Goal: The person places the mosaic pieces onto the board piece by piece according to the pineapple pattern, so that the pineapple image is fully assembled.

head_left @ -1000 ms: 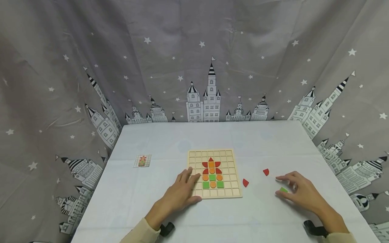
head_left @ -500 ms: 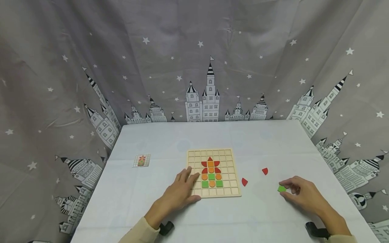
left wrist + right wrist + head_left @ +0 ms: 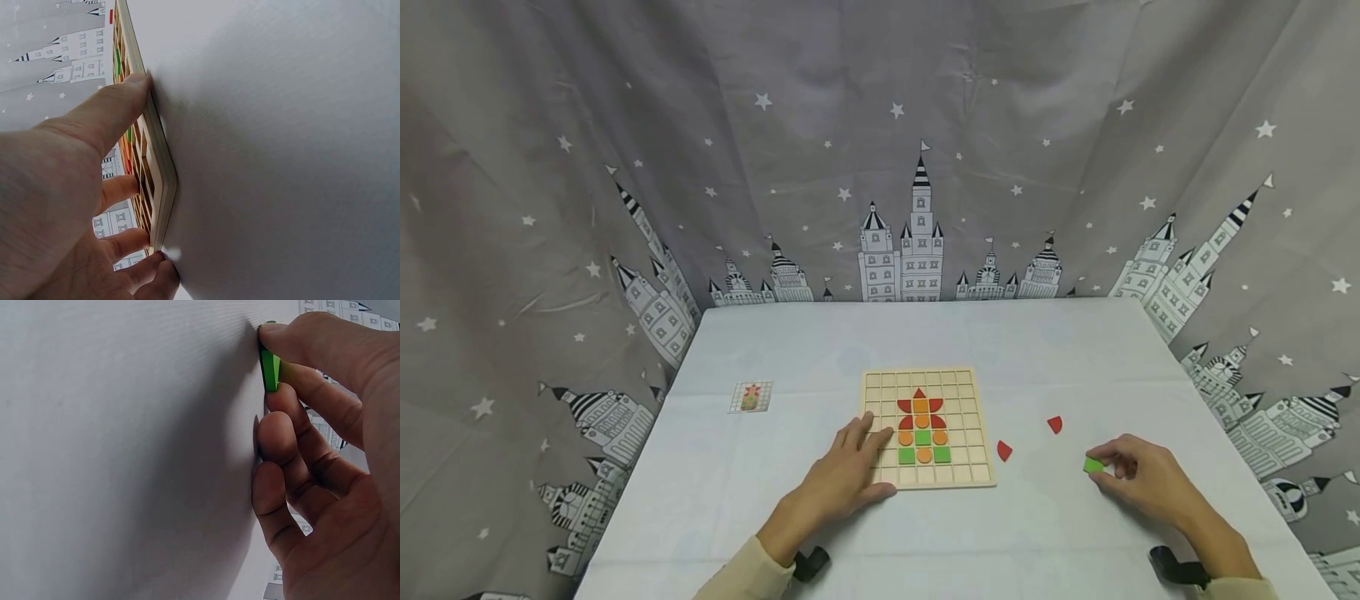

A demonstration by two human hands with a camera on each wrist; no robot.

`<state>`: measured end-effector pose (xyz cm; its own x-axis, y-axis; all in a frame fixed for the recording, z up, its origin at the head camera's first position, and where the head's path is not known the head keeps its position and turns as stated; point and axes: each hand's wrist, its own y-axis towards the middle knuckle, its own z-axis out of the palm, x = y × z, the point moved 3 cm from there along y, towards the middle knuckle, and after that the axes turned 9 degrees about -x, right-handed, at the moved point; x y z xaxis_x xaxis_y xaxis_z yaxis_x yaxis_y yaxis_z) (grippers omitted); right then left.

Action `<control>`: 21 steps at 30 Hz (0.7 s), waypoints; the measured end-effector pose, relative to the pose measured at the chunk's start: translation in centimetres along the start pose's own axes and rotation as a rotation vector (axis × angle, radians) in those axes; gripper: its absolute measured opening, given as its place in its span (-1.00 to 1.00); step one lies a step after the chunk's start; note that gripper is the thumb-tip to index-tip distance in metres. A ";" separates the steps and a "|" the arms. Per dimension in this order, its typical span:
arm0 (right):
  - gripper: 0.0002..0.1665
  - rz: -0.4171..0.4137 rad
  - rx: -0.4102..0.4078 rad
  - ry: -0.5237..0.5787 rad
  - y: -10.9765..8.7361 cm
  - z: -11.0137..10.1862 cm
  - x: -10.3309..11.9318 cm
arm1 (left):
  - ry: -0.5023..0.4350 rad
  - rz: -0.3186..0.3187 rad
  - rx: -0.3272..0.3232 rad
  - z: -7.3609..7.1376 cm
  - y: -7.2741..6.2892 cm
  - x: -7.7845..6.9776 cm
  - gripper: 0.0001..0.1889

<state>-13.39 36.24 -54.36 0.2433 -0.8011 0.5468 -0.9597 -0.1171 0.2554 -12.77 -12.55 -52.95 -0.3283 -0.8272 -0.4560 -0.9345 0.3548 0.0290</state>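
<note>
My left hand (image 3: pixel 847 467) rests on the near left corner of a square wooden grid board (image 3: pixel 966 429), its thumb along the front edge and its fingers spread over the left side. On the board lies a figure of red pieces (image 3: pixel 919 393), orange pieces (image 3: pixel 922 407) and green squares (image 3: pixel 922 437). To the right, my right hand (image 3: pixel 1138 479) pinches a green square tile (image 3: pixel 1093 465) between thumb and fingers. In the right wrist view, that green tile (image 3: pixel 270 370) is held close over the white cloth, with the other fingers curled beside it.
Two loose red pieces, one a red wedge (image 3: pixel 1004 451) by the board's right edge and the other a red wedge (image 3: pixel 1055 425) farther right, lie on the white table (image 3: pixel 820 342). A small pattern card (image 3: pixel 750 397) is at the left. A grey castle-print curtain (image 3: pixel 820 125) hangs behind.
My right thumb and fingers have closed on the green tile, which lay between them on the cloth. My left hand has stayed on the board.
</note>
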 end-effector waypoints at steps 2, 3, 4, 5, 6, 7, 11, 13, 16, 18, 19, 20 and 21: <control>-0.64 -0.003 0.003 0.002 0.1 0.1 0.2 | -0.002 0.002 -0.001 0.0 0.0 0.0 -0.06; -0.64 -0.002 0.007 0.003 0.2 0.1 0.2 | -0.002 0.004 -0.002 0.0 0.0 0.1 -0.06; -0.64 -0.005 0.008 0.002 0.2 0.2 0.3 | -0.003 0.006 -0.003 0.0 0.0 0.1 -0.06; -0.64 -0.006 0.011 0.004 0.3 0.2 0.4 | -0.003 0.008 -0.004 0.0 0.0 0.1 -0.07; -0.63 -0.009 0.011 0.003 0.4 0.3 0.5 | -0.004 0.009 -0.004 0.0 0.0 0.1 -0.07; -0.63 -0.014 0.009 0.003 0.5 0.4 0.6 | -0.004 0.010 -0.005 0.0 0.0 0.1 -0.07; -0.63 -0.037 0.003 0.007 1.0 0.6 1.1 | -0.005 0.011 -0.005 0.0 0.0 0.1 -0.07; -0.63 -0.041 0.009 0.011 1.2 0.7 1.5 | -0.006 0.009 -0.005 0.0 0.0 0.1 -0.06; -0.64 -0.052 0.024 0.016 1.7 0.9 2.0 | -0.007 0.007 -0.006 0.1 0.0 0.1 -0.07; -0.65 -0.075 0.027 0.017 2.0 1.0 2.4 | -0.004 0.006 -0.007 0.1 0.0 0.2 -0.07; -0.65 -0.087 0.026 0.019 2.2 1.1 2.6 | -0.004 0.005 -0.006 0.1 0.0 0.2 -0.07; -0.66 -0.103 0.024 0.020 2.4 1.2 2.8 | -0.002 0.004 -0.004 0.2 0.0 0.2 -0.07; -0.66 -0.116 0.022 0.024 2.6 1.3 3.0 | -0.001 0.002 -0.003 0.2 0.0 0.2 -0.07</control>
<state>-15.30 32.77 -53.10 0.3563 -0.7670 0.5337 -0.9276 -0.2216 0.3008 -12.81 -12.65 -53.20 -0.3303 -0.8258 -0.4571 -0.9341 0.3555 0.0326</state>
